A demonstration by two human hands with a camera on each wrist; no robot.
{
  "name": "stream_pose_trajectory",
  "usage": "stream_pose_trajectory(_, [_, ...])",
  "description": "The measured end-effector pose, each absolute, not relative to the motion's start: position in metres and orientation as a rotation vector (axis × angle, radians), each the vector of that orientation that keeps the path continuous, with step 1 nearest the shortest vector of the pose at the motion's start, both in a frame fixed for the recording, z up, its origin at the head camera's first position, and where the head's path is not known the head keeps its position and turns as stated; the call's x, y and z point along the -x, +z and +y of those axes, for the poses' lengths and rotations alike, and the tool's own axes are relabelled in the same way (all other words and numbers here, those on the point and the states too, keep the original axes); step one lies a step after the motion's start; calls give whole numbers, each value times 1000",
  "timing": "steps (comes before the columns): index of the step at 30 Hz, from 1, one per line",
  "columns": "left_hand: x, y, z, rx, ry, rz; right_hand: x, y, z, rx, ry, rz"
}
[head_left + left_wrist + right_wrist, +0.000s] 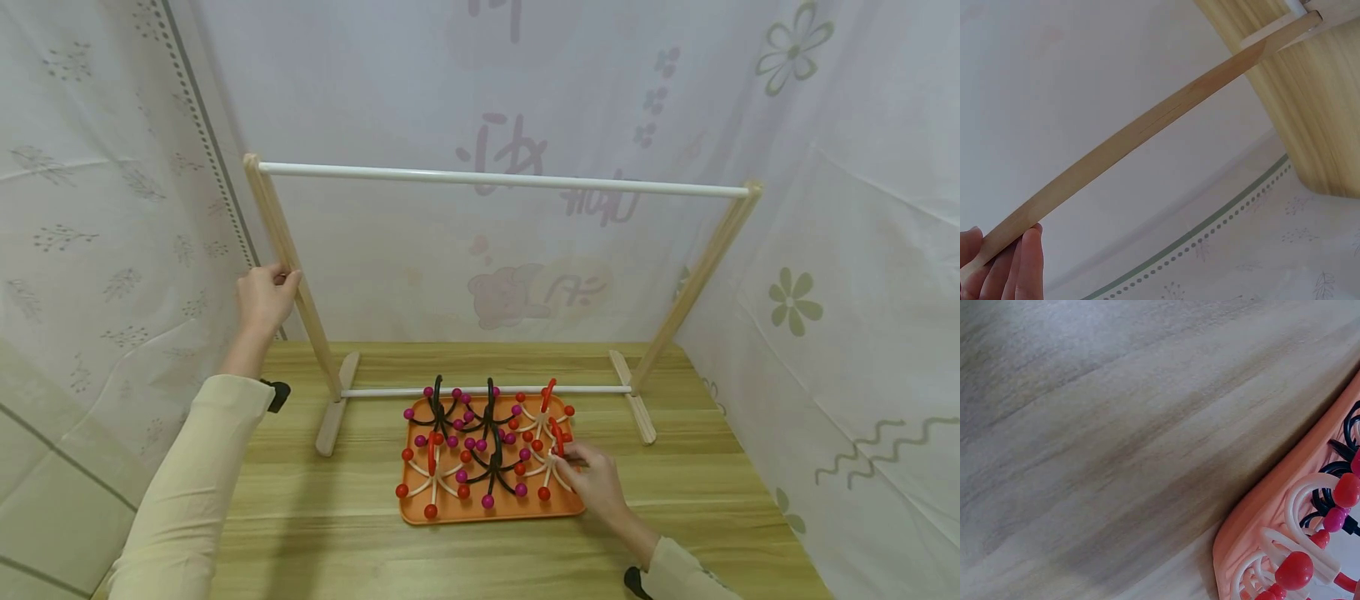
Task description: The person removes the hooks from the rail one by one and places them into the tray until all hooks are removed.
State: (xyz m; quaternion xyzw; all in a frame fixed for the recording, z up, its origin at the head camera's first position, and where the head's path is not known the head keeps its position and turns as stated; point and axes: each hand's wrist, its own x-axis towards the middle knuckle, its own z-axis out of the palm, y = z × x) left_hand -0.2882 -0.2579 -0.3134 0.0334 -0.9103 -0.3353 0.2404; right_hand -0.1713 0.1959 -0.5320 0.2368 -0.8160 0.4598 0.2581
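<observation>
My left hand [264,302] grips the left wooden post [312,333] of a rack partway up. In the left wrist view, its thumb and fingers [1032,262] lie on either side of the post. At the front right of an orange tray [487,518], my right hand [598,483] pinches a white multi-arm hanger with a red hook [557,433] and red ball tips, near the hook's base. The other hangers stand beside it, including black ones with magenta balls [495,457] and a white one with a red hook [432,457]. The right wrist view shows the tray's corner [1254,515] and several ball tips.
A white top bar [495,177] joins the left post to the right post [693,287]. A lower white bar [382,392] runs just behind the tray. Flat wooden feet [633,400] rest on the wood-grain table [360,533]. Patterned curtains [862,250] surround it.
</observation>
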Motion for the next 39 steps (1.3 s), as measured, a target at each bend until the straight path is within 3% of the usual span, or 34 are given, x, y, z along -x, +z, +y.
stream_pose_trajectory(16, [289,-313,-258,-105,-919,-2485,177,-534,201,-685,1197,-2191])
stream_pose_trajectory(18, [289,-313,-257,-107,-920,-2492,185,-547,209,-732,1225,-2148])
stream_pose_trajectory(23, [289,-313,-257,-110,-931,-2499,196,-539,221,-674,1322,-2102])
stream_pose_trajectory(33, [284,-317,-258,-65,-1005,-2461,200,-466,243,-464,1135,-2157])
stream_pose_trajectory(39, [276,-327,-262,50,-923,-2412,213,-451,273,-398,1142,-2192])
